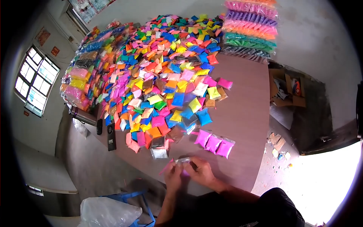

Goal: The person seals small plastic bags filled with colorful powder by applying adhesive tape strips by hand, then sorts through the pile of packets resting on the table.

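Note:
Near the table's front edge, my left hand (174, 177) and my right hand (201, 173) are close together, fingers closed on a small clear plastic packet (183, 160). Its clear top edge shows above my fingers, and a bit of purple shows below; the rest is hidden. A thin pink strip (166, 167) sticks out to the left beside my left hand. Ahead and to the right, three purple packets (214, 144) lie side by side on the table. A silver-white packet (159, 153) lies ahead to the left.
A large heap of colourful packets (159, 79) covers much of the table (242, 94). Bundled bags (249, 28) are stacked at the far right, more (81, 73) at the left. A black phone-like object (111, 138) and metal flask (82, 115) sit at the left edge.

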Demonstrator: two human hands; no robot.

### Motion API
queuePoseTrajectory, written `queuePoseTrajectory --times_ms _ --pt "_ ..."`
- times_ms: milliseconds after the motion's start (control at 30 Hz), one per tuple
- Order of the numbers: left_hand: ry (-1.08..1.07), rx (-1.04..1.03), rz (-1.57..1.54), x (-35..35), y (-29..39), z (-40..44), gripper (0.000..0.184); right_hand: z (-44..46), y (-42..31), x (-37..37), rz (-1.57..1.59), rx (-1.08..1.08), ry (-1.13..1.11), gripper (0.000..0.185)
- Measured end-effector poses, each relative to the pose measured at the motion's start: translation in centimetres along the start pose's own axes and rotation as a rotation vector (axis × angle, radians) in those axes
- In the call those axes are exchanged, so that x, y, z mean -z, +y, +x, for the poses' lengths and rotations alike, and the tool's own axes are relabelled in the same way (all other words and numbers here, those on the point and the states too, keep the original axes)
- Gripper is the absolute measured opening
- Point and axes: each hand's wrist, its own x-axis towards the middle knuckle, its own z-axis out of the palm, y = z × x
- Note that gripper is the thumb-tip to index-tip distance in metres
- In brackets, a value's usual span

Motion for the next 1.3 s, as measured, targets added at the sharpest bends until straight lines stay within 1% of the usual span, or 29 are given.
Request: queuePoseTrajectory --times_ms 33,167,233,267,333,433,567,633,667,733,767,800,867,900,933,1000,1033,1233,1267,1300 --pt "-0.01 -0.046 0.075 0.2 -0.3 0.0 0.015 0.0 -0.1 0.0 0.041 -0.031 -0.007 0.02" --pt "0.016 -0.074 0.08 -0.7 0.3 -0.4 0.015 -0.2 1.6 -0.4 0.041 -0.036 -0.011 0.019" --pt "-0.025 -0.069 0.043 -0.7 0.3 -0.5 0.012 -0.3 2.1 -1.0 0.09 -0.024 0.07 0.015" --pt "-0.021 -0.065 0.04 -0.7 0.4 -0.6 0.012 -0.5 2.3 -0.8 0.088 -0.028 0.066 0.015" --pt "-0.057 -0.051 0.159 -0.9 1.2 -0.9 0.014 -0.4 1.7 -0.3 0.034 -0.024 0.002 0.016" --pt "-0.078 -0.062 0.124 -1.3 1.6 -0.9 0.015 -0.3 1.1 -0.7 0.032 -0.02 0.049 0.016" --pt "-0.067 -0.1 0.067 -0.8 0.4 -0.6 0.016 0.0 0.2 -0.4 -0.042 0.007 0.037 0.016" --pt "-0.065 -0.16 0.114 -0.5 0.3 -0.7 0.018 0.1 -0.7 -0.1 -0.062 0.012 -0.001 0.016" --pt "-0.05 -0.155 0.11 -0.6 0.4 -0.8 0.018 0.0 -0.2 -0.2 -0.063 0.007 -0.016 0.016" --pt "-0.065 -0.097 0.066 -1.3 1.6 -1.2 0.017 -0.1 1.1 -0.7 -0.012 -0.067 0.026 0.017" --pt "-0.057 -0.082 0.074 -0.9 0.9 -1.1 0.017 -0.3 1.5 -0.9 0.008 -0.071 0.045 0.016" --pt "-0.043 -0.079 0.074 -0.9 1.1 -1.2 0.017 -0.4 1.7 -0.9 0.011 -0.075 0.032 0.016" --pt "-0.122 -0.091 0.034 -1.3 1.8 -1.2 0.017 -0.4 2.0 -0.7 0.037 -0.043 0.016 0.016" --pt "-0.1 -0.088 0.049 -1.6 1.6 -1.2 0.018 -0.4 1.9 -0.5 0.025 -0.091 0.005 0.018" --pt "-0.092 -0.084 0.048 -1.4 1.5 -1.2 0.018 -0.4 1.8 -0.6 0.025 -0.096 -0.002 0.018" --pt "-0.131 -0.078 0.089 -1.0 1.2 -1.2 0.019 -0.4 1.5 -0.7 0.048 -0.069 0.035 0.019" --pt "-0.141 -0.117 0.101 -0.8 0.9 -1.0 0.019 -0.4 1.5 -0.7 0.007 -0.076 0.026 0.02" --pt "-0.097 -0.112 0.108 -0.8 0.8 -1.4 0.019 -0.2 0.3 -0.4 -0.031 -0.079 -0.03 0.022" --pt "-0.097 -0.107 0.105 -0.8 0.9 -1.4 0.019 -0.2 0.6 -0.5 -0.034 -0.084 -0.03 0.022" --pt "-0.122 -0.109 0.104 -0.9 1.1 -1.4 0.018 -0.1 1.1 -0.7 0.003 -0.045 0.009 0.02"
